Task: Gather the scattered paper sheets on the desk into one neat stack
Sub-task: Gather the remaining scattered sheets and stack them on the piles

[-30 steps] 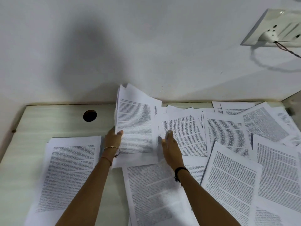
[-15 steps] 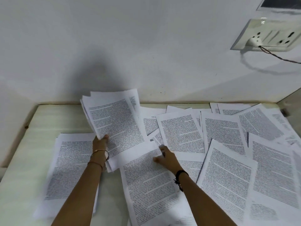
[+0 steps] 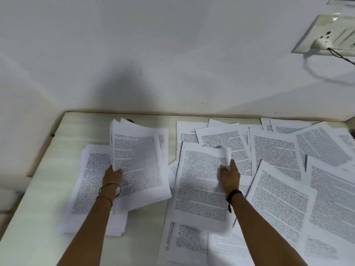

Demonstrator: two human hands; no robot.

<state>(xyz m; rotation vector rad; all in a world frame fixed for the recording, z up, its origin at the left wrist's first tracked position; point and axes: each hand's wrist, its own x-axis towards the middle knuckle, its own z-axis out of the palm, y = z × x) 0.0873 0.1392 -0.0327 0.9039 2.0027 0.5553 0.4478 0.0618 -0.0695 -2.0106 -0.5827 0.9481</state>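
Cannot read the print on the loose sheets [image 3: 276, 156]: too small, too smeared. Behind the bundle [image 3: 138, 162], at its 11 o'clock, only a sliver of the cable hole [image 3: 130, 120]. Behind that bundle too, all but thumb and knuckles of the left hand [image 3: 112, 174]. No telling how many pages in the bundle, nor in the stack [image 3: 90, 189] at 8 o'clock, blurred along its near edge. Under the curled corner of the lifted sheet [image 3: 201, 185], some fingers of the right hand [image 3: 229, 174]. Cut by the edge at 2 o'clock: socket plate [image 3: 326, 35] and cord [image 3: 342, 56]. Cut from 4 to 6 o'clock: more sheets, both forearms.
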